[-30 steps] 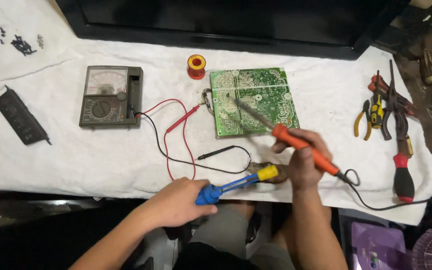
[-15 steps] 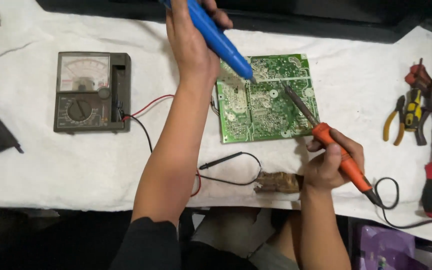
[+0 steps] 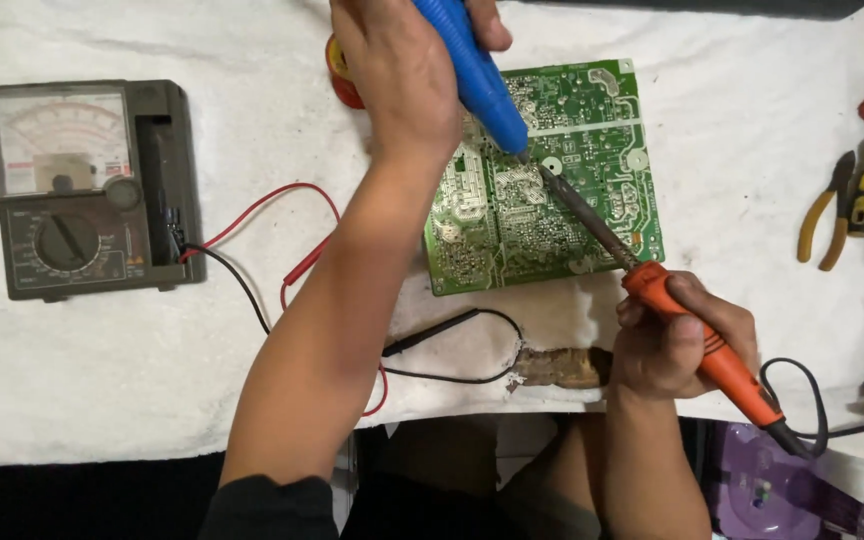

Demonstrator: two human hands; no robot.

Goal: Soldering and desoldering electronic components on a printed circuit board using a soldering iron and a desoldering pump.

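Circuit board: green, flat on white cloth, upper centre of frame. My left hand grips a blue desoldering pump slanting down-right; my right hand grips an orange soldering iron slanting up-left. Both tips converge mid-board, the pump's from above.

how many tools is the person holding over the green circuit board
2. A blue suction pump in the left hand, tip down on the board, and an orange-handled soldering iron in the right hand, its tip meeting the pump's near the board's middle.
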